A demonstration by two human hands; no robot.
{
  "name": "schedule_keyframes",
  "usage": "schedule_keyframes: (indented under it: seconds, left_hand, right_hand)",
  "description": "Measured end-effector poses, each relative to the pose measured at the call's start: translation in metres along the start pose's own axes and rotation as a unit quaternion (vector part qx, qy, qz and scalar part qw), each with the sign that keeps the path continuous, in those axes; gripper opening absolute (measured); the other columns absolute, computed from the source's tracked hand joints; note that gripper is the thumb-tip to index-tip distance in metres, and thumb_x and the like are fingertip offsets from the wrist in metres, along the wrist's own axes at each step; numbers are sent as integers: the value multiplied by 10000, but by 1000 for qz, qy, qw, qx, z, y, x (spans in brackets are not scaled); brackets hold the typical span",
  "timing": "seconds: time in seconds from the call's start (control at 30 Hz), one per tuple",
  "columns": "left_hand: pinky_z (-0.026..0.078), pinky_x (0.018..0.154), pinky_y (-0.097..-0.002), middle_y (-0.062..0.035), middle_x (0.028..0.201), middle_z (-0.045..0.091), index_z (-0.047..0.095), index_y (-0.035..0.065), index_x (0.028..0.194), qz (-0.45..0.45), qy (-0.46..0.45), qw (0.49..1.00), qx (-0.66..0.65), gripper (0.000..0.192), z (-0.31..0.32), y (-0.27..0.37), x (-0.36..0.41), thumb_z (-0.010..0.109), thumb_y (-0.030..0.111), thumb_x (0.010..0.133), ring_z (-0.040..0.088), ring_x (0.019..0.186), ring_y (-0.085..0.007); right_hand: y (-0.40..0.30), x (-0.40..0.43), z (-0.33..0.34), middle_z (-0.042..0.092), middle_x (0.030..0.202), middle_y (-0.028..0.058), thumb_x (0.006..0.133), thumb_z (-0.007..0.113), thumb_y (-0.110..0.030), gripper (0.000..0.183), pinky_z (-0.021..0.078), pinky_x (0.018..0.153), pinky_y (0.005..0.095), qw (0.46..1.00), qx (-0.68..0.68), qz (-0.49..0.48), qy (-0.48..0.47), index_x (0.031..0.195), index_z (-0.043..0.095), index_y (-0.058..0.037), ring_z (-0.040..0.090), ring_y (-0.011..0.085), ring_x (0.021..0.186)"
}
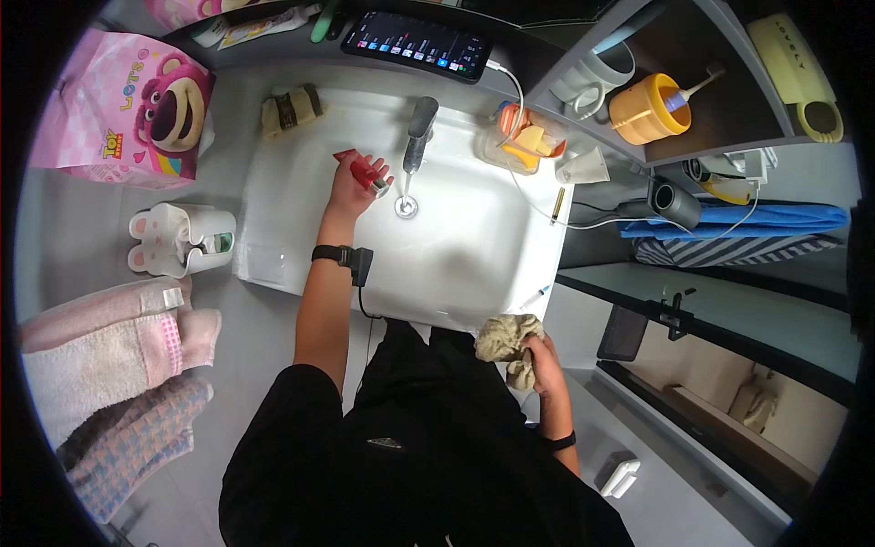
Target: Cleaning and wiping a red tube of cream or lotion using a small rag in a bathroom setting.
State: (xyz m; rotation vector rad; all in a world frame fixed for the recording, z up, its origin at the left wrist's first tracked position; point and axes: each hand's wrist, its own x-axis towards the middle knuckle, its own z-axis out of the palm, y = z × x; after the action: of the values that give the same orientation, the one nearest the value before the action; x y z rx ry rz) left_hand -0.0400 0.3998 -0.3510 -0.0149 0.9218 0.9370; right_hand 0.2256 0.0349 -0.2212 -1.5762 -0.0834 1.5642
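Observation:
Over the left part of the white washbasin (451, 260), my left hand (355, 181) holds a red tube (361, 171) with a silvery cap, palm partly turned up. The metal faucet (418, 133) stands just right of that hand, and what looks like a thin stream of water falls from it by the drain (406, 207). My right hand (545, 362) grips a bunched beige cloth (506, 338) at the basin's front right corner, near my trousers. Part of the cloth is hidden by my fingers.
Behind the basin, a phone (417, 46) with a white cable lies on a ledge. A folded cloth (290, 111) rests at the back left corner, a sponge holder (523, 140) at the back right. Left are a pink bag (130, 109) and hanging towels (102, 355); right, a shelf with a yellow cup (642, 109).

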Motion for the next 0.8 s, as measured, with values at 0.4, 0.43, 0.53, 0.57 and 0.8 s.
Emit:
schedule_keyframes:
  seconds: [0.4, 0.43, 0.53, 0.57, 0.8]
  left_hand:
    - [529, 754, -475, -99, 819, 599, 549, 62, 891, -126, -5, 992, 19, 270, 15, -109, 54, 537, 331, 897, 626, 817, -282]
    - [529, 754, -475, -99, 819, 599, 549, 62, 891, -112, -2, 994, 14, 270, -6, -100, 65, 537, 331, 897, 626, 817, -282]
    - [501, 699, -461, -101, 834, 589, 548, 75, 884, -66, -86, 990, -88, 265, -26, -87, 76, 493, 334, 893, 584, 777, -269]
    - [501, 699, -461, -101, 834, 589, 548, 75, 884, -70, -88, 990, -90, 265, -25, -87, 77, 493, 334, 893, 584, 777, -269]
    - [509, 740, -425, -132, 848, 599, 540, 23, 951, -11, -162, 986, -34, 257, -17, -94, 68, 452, 259, 904, 583, 774, -260]
  right_hand:
    - [13, -21, 1, 630, 1014, 91, 814, 516, -91, 365, 518, 779, 306, 998, 31, 26, 49, 1156, 542, 33, 617, 188, 893]
    - [15, -21, 5, 630, 1014, 91, 814, 516, -91, 365, 518, 779, 306, 999, 24, 25, 36, 1156, 542, 33, 617, 188, 893]
    - [16, -25, 10, 626, 988, 80, 812, 517, -88, 348, 519, 767, 304, 999, 15, 19, 25, 1137, 545, 31, 610, 178, 865]
    - [17, -25, 8, 626, 988, 80, 812, 517, -88, 348, 519, 767, 304, 999, 14, 18, 29, 1137, 545, 31, 610, 178, 865]
    - [20, -25, 13, 620, 989, 69, 814, 519, -106, 367, 501, 782, 296, 999, -17, 27, 29, 1155, 542, 27, 594, 167, 877]
